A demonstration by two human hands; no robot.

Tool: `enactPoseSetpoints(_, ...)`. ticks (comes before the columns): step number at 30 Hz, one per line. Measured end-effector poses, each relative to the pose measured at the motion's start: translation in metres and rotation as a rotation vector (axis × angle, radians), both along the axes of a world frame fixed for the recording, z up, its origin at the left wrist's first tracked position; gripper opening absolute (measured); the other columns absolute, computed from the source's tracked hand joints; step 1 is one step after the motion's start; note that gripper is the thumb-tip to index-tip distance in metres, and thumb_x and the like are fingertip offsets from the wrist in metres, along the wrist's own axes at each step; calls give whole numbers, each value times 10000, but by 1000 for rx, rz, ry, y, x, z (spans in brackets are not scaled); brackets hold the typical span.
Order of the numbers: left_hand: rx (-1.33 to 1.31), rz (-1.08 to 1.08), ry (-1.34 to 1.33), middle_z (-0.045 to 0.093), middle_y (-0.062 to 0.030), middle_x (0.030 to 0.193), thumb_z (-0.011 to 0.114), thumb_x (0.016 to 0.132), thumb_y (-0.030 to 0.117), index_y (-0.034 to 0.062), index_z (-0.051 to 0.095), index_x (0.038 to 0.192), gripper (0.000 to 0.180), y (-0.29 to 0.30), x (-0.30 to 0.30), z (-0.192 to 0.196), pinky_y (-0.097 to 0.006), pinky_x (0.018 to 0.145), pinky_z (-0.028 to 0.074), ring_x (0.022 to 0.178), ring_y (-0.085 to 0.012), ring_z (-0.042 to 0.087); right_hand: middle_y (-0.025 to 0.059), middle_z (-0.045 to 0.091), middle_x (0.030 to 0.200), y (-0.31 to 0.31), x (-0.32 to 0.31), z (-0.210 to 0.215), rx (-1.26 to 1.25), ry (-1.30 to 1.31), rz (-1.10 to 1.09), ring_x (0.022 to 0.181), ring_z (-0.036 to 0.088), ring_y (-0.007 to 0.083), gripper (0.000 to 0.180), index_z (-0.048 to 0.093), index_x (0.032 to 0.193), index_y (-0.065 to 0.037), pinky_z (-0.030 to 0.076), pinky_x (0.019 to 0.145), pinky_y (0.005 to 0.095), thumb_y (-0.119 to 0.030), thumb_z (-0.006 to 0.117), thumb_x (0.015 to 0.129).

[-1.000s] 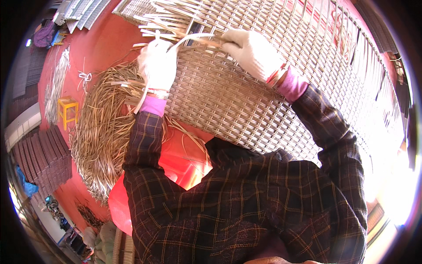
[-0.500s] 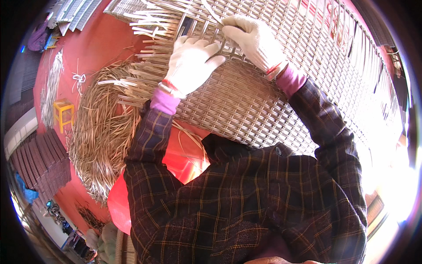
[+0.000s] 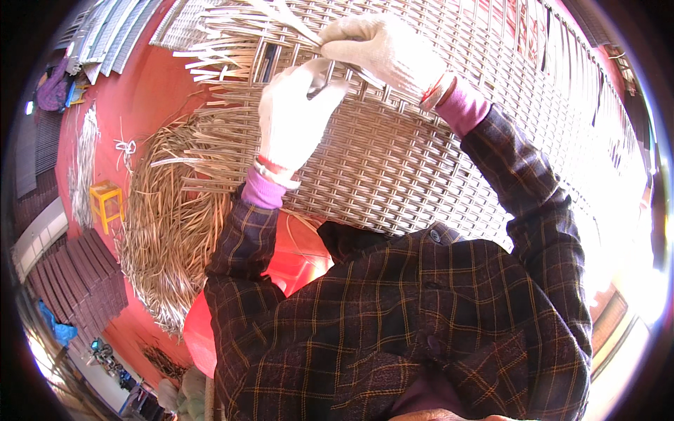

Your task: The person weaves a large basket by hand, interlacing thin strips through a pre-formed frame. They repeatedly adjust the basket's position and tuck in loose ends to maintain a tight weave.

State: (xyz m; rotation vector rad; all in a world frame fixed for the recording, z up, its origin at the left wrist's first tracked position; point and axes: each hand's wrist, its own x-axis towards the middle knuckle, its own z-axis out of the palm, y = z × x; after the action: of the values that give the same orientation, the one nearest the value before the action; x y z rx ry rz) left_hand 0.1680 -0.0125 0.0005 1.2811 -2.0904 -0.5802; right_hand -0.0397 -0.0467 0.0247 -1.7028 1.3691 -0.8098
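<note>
Across the lap lay the woven mat [image 3: 421,154]; the left hand [image 3: 295,116] pressed flat, fingers loosely spread, while the right hand [image 3: 382,49] pinched a loose strip [image 3: 291,17] (mid-weave), seemingly needing threading next.

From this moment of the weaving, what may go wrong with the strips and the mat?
1. The loose strip ends stick out unevenly at the mat's edge, so one may slip out of the weave or snap when bent.
2. The right hand pinches a thin strip; through thick gloves the grip may slip.
3. The left hand presses on the open edge, so nearby rows could shift out of line.
</note>
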Motion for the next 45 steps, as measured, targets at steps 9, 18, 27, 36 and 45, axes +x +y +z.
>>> enactPoseSetpoints(9,234,-135,476,787,-93,850,763,1012,255,-24,811,1099,296,-6,-24,2,-306,683,547,751,-132,712,107,824,1071,8,-10,10,-103,-45,131,971,781,181,346,783,1301,-32,628,897,316,-272,690,1069)
enactPoseSetpoints(18,488,110,630,802,-88,991,659,1088,168,-41,760,1254,286,16,-7,8,-247,702,549,797,-123,738,194,811,1136,28,-23,-4,-131,164,238,986,801,290,363,772,1309,-45,613,921,372,-286,666,1059)
enactPoseSetpoints(27,196,55,564,767,-93,1060,686,1029,57,-43,713,1339,326,6,39,19,-239,690,542,815,-103,683,135,830,1012,46,-18,20,-21,51,266,907,789,235,322,803,1253,-68,605,865,366,-290,707,1040)
enactPoseSetpoints(36,838,118,1424,748,-62,1067,793,916,26,57,731,1331,421,-6,81,2,-307,820,595,937,-157,718,115,799,989,86,-56,35,-14,-6,352,875,740,204,239,814,1170,-24,586,837,361,-207,755,1027)
enactPoseSetpoints(45,130,-206,189,702,-29,933,611,994,38,40,772,1262,312,36,15,20,-217,536,456,610,-71,580,136,742,892,102,-41,30,201,-155,321,866,740,222,491,739,1300,29,602,815,345,-412,612,1126)
